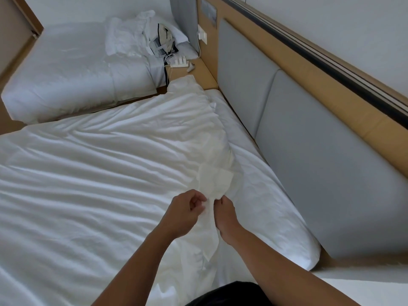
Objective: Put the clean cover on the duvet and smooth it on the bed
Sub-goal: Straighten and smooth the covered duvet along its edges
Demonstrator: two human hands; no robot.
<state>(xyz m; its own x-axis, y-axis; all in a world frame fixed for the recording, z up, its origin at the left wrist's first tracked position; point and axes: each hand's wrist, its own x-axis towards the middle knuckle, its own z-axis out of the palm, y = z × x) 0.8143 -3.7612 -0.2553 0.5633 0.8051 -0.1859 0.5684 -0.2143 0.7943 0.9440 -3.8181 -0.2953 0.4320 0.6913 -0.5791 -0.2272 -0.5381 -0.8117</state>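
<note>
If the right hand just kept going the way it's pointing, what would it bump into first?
Probably the bunched duvet edge, which the right hand pinches; the hand points along that ridge of fabric toward the far bedside. Depth is hard to judge from one view.

Duvet (pixel 88 173) past left edge; nightstand clutter (pixel 180 62) indistinct.

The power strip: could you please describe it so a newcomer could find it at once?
Start at the far bed; the wooden nightstand stands right of it. The power strip lies on it, below the wall socket. Unlike the small white gadget beside it, it is long, with plugs standing in it.
</note>
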